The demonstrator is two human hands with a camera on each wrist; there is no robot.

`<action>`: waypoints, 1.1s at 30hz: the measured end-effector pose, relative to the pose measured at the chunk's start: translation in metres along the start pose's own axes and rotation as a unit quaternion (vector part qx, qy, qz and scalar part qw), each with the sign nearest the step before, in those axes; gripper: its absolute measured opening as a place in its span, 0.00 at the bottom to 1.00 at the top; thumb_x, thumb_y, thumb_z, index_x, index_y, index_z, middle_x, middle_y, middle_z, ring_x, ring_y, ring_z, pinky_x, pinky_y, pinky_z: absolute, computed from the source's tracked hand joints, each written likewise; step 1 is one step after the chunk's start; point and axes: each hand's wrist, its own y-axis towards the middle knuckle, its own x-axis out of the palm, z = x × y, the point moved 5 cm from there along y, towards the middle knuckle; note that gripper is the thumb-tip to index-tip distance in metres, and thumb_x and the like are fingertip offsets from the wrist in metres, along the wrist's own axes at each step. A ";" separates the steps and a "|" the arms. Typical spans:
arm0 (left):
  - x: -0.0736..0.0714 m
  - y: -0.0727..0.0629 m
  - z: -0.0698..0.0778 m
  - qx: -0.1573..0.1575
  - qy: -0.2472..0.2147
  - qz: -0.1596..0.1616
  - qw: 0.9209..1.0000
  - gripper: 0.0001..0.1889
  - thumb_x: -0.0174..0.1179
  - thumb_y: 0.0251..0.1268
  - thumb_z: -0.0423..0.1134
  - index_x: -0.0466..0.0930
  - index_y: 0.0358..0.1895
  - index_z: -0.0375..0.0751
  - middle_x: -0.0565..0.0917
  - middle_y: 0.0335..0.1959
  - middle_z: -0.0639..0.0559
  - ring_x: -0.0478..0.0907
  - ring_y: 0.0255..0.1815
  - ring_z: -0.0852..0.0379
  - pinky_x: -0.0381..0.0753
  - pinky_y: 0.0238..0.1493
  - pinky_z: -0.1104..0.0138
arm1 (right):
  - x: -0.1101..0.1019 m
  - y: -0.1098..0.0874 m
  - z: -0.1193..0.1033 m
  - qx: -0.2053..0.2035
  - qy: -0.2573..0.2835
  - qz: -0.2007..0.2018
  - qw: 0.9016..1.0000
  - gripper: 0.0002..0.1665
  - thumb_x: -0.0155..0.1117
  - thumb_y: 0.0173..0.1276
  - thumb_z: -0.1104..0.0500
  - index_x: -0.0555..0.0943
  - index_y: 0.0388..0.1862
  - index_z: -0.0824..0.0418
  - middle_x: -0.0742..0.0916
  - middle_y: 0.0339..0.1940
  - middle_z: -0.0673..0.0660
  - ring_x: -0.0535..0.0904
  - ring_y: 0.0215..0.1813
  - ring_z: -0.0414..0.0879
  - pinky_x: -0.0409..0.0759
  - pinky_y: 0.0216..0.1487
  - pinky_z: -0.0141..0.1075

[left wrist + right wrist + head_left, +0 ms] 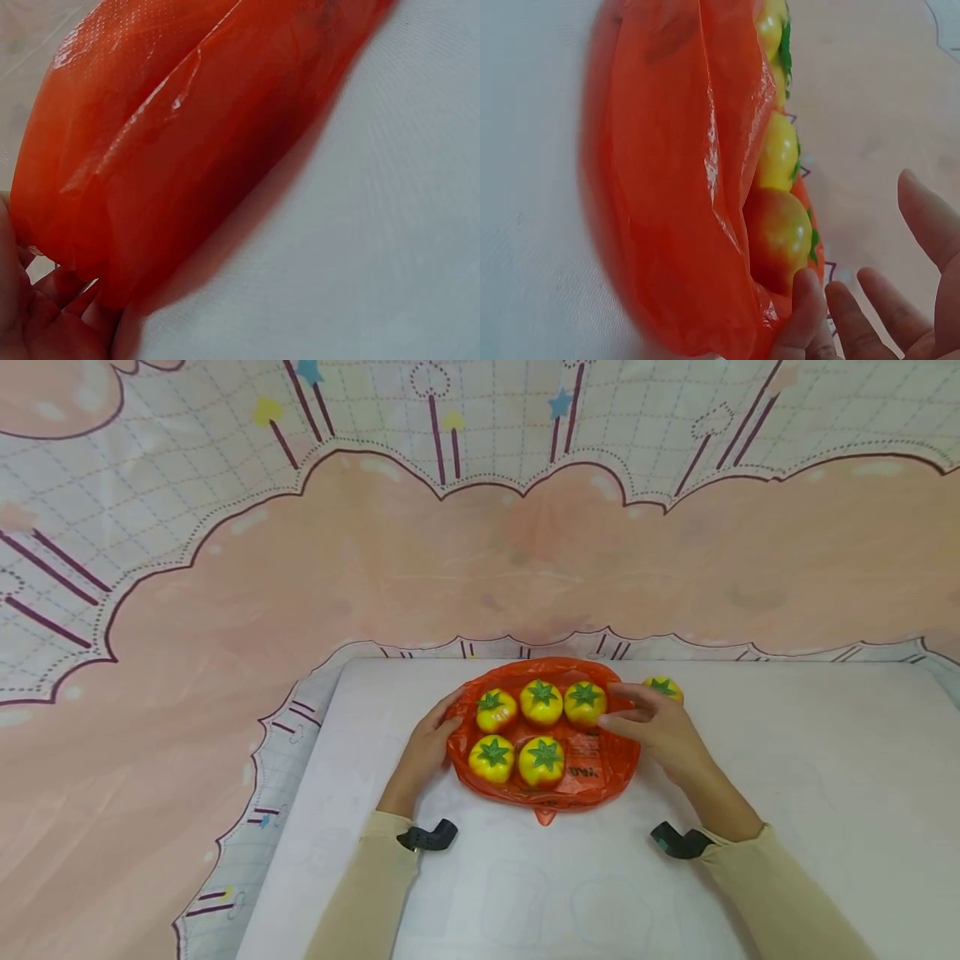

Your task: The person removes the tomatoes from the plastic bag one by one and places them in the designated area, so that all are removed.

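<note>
An opened red plastic bag (585, 777) lies on the white table with its rim spread wide. Inside sit several glossy, tomato-like fruits (542, 762), yellow and red with green star-shaped tops. At the bag's left side, my left hand (429, 739) grips the rim, thumb over the edge. The left wrist view shows its fingers against the red plastic (180, 165). My right hand (663, 731) is over the right rim, fingers spread and extended, fingertips close to the rightmost fruit (585, 703). In the right wrist view those fingers (808, 300) hold nothing.
One more such fruit (664, 687) stands on the table outside the bag, behind my right hand and partly hidden by it. The white table (525, 893) reaches back to a pink patterned cloth (487, 560). Dark bands (431, 837) sit on both wrists.
</note>
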 end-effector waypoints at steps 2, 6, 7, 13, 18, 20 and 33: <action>0.000 -0.001 0.000 0.004 -0.002 0.000 1.000 0.24 0.50 0.79 0.46 0.69 0.70 0.82 0.64 0.79 0.64 0.59 0.81 0.51 0.71 0.75 0.51 | 0.001 0.001 0.000 0.001 0.000 0.001 1.000 0.43 0.73 0.66 0.44 0.70 0.77 0.53 0.73 0.76 0.59 0.77 0.67 0.59 0.82 0.65 0.46; 0.000 -0.001 0.002 0.018 -0.010 -0.002 1.000 0.24 0.50 0.80 0.44 0.69 0.72 0.75 0.64 0.79 0.62 0.59 0.81 0.53 0.69 0.76 0.54 | 0.003 0.004 0.000 0.002 0.007 0.002 1.000 0.42 0.74 0.66 0.45 0.71 0.76 0.53 0.74 0.75 0.59 0.79 0.65 0.58 0.84 0.59 0.36; 0.000 -0.001 0.002 0.020 -0.013 -0.004 1.000 0.24 0.50 0.80 0.43 0.69 0.72 0.74 0.64 0.80 0.61 0.60 0.80 0.53 0.71 0.75 0.55 | 0.004 0.004 0.000 0.002 0.008 0.002 1.000 0.42 0.74 0.65 0.44 0.71 0.75 0.53 0.74 0.74 0.59 0.79 0.65 0.58 0.83 0.57 0.33; 0.000 -0.001 0.002 0.019 -0.017 -0.003 1.000 0.24 0.50 0.80 0.43 0.69 0.73 0.73 0.64 0.79 0.62 0.65 0.75 0.52 0.76 0.65 0.59 | 0.007 0.008 0.000 0.008 0.011 0.008 1.000 0.43 0.75 0.63 0.41 0.73 0.74 0.51 0.75 0.72 0.60 0.79 0.62 0.56 0.83 0.55 0.32; 0.001 -0.002 0.003 0.019 -0.019 -0.001 1.000 0.24 0.50 0.80 0.43 0.70 0.72 0.74 0.65 0.79 0.62 0.60 0.80 0.53 0.70 0.76 0.54 | 0.009 0.011 0.002 0.016 0.001 0.019 1.000 0.44 0.76 0.61 0.40 0.74 0.74 0.50 0.76 0.67 0.61 0.77 0.55 0.54 0.84 0.50 0.33; 0.001 -0.003 0.002 0.021 -0.018 -0.001 1.000 0.24 0.50 0.80 0.43 0.69 0.72 0.74 0.64 0.79 0.62 0.59 0.81 0.53 0.68 0.77 0.53 | 0.010 0.013 0.003 0.015 -0.004 0.023 1.000 0.44 0.76 0.61 0.39 0.74 0.74 0.50 0.77 0.65 0.62 0.77 0.53 0.54 0.84 0.49 0.33; 0.001 -0.001 -0.001 0.036 -0.010 0.000 0.999 0.24 0.49 0.80 0.43 0.69 0.73 0.73 0.64 0.80 0.61 0.56 0.83 0.53 0.61 0.80 0.51 | 0.014 0.017 0.005 0.017 -0.052 0.036 0.998 0.44 0.77 0.60 0.38 0.75 0.73 0.51 0.76 0.58 0.61 0.73 0.46 0.53 0.79 0.40 0.32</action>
